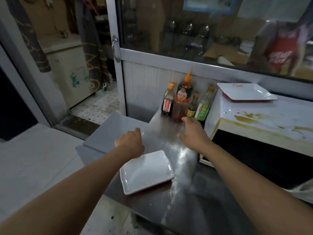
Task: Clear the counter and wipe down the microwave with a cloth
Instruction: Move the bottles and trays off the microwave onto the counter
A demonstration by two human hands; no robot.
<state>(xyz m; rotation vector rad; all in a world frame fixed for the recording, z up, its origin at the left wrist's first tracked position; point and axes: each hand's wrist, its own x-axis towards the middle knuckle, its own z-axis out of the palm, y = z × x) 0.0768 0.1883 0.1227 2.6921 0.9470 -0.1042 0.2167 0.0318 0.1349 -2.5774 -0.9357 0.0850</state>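
A steel counter (169, 197) runs from near to far, its left edge dropping to a tiled floor (33, 163) and a glass door (203, 28) closing the far end. The microwave (264, 129) fills the right side, its stained top carrying a white plate (245, 92). A second white plate (145, 172) lies near the counter's left edge. Four sauce bottles (183, 99) stand clustered at the far end, just left of the microwave. The right hand (194, 131) reaches toward them, fingers spread and empty, its fingertips close to the bottles. The left hand (130, 141) hovers beyond the nearer plate, fingers loosely curled, holding nothing.
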